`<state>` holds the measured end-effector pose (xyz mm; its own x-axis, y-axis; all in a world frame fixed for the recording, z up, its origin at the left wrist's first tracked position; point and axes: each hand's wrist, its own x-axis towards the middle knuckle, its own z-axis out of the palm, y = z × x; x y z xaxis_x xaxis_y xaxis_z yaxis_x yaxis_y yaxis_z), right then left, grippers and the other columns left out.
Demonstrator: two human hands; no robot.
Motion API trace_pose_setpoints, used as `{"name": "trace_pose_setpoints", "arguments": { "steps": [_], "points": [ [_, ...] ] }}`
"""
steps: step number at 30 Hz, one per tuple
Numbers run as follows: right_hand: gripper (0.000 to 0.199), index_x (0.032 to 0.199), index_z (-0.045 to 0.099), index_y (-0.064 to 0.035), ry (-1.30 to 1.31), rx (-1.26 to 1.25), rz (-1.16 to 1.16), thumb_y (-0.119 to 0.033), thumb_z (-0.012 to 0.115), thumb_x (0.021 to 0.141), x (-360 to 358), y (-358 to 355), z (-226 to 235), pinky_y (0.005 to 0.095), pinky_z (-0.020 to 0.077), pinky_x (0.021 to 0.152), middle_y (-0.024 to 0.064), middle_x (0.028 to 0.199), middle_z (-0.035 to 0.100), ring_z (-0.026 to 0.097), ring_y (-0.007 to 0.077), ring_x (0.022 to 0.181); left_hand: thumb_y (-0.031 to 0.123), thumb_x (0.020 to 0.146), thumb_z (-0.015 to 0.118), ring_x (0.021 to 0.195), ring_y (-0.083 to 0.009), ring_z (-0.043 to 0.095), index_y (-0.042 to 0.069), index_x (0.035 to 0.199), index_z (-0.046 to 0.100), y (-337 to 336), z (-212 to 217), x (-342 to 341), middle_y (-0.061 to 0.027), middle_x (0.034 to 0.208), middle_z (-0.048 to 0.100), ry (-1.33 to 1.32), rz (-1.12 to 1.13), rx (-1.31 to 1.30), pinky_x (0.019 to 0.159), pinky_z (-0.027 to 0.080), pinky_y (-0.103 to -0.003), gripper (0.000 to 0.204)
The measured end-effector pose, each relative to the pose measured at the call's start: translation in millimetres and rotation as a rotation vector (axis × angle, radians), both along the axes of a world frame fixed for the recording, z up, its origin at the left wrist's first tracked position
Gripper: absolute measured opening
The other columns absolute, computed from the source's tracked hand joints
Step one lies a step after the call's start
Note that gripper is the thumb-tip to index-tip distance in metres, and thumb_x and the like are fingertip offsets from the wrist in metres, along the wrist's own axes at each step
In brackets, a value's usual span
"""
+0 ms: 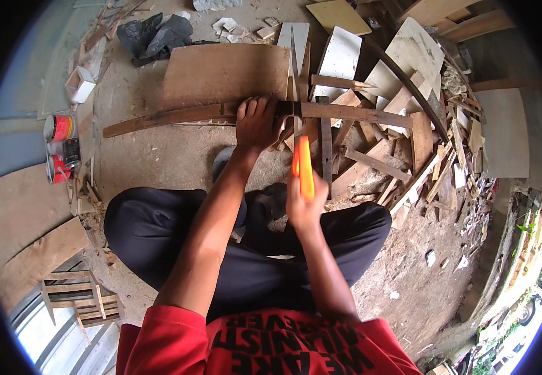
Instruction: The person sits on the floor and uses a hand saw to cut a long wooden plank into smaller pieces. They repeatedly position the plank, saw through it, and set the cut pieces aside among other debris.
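A long, narrow wooden plank [177, 118] lies crosswise in front of my crossed legs. My left hand [258, 124] is closed over it near its middle, pressing it down. In my right hand [306, 203] is the orange handle of a hand saw [306, 169], fingers wrapped round the grip. The saw's thin blade points away from me and crosses the plank just right of my left hand. Whether the teeth have cut into the wood cannot be made out. A dark upright wood strip [326, 140] runs under the plank to the right of the saw.
Beyond the plank lies a wide brown board [224, 72], with a black plastic bag [155, 39] at its far left. Wood offcuts [377, 164] are heaped on the right. Red cans [59, 128] stand at the left, above a small slatted wooden piece [80, 297].
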<state>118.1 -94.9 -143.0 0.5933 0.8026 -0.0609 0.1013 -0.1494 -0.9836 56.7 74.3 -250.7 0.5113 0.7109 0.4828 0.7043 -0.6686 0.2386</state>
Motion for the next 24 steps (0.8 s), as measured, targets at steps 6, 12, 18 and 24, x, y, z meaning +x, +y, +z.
{"name": "trace_pose_setpoints", "arguments": {
  "steps": [6,12,18,24],
  "points": [
    [0.017,0.076,0.056,0.0013,0.104,0.089,0.01,-0.009,0.057,0.09,-13.2,-36.4,-6.3,0.0248,0.0395,0.048,0.0014,0.06,0.052,0.048,0.0069,0.052,0.04,0.089,0.062,0.107,-0.0262,0.054,0.009,0.122,0.059,0.4,-0.6,-8.0,-0.0074,0.113,0.058,-0.014,-0.042,0.012,0.1,0.035,-0.043,0.046],
    [0.011,0.079,0.061,0.0015,0.106,-0.042,-0.01,-0.006,0.06,0.087,-34.9,-104.0,5.4,0.0255,0.0408,0.048,0.0015,0.056,0.052,0.05,0.0069,0.05,0.041,0.089,0.062,0.105,-0.0267,0.054,0.01,0.119,0.059,-2.0,0.5,-10.3,-0.0072,0.111,0.058,-0.044,0.001,0.046,0.099,0.036,-0.042,0.044],
    [0.018,0.074,0.057,0.003,-0.196,0.164,-0.144,-0.011,0.061,0.085,19.5,61.9,-6.3,0.034,0.0411,0.048,0.0154,0.055,0.049,0.05,0.0153,0.048,0.042,0.09,0.058,0.101,-0.0293,0.055,0.01,0.118,0.061,-3.6,-0.2,-4.5,-0.01,0.104,0.06,-0.048,-0.033,0.003,0.095,0.038,-0.044,0.042],
    [0.006,0.084,0.064,-0.0009,-0.554,0.31,-0.401,-0.004,0.059,0.085,85.9,-27.6,20.7,0.03,0.0491,0.054,0.0068,0.063,0.061,0.061,0.0152,0.056,0.046,0.092,0.056,0.102,-0.0307,0.055,0.011,0.122,0.06,0.6,-1.1,-5.4,-0.0087,0.114,0.06,-0.032,-0.015,0.087,0.096,0.037,-0.048,0.046]
  ]
}}
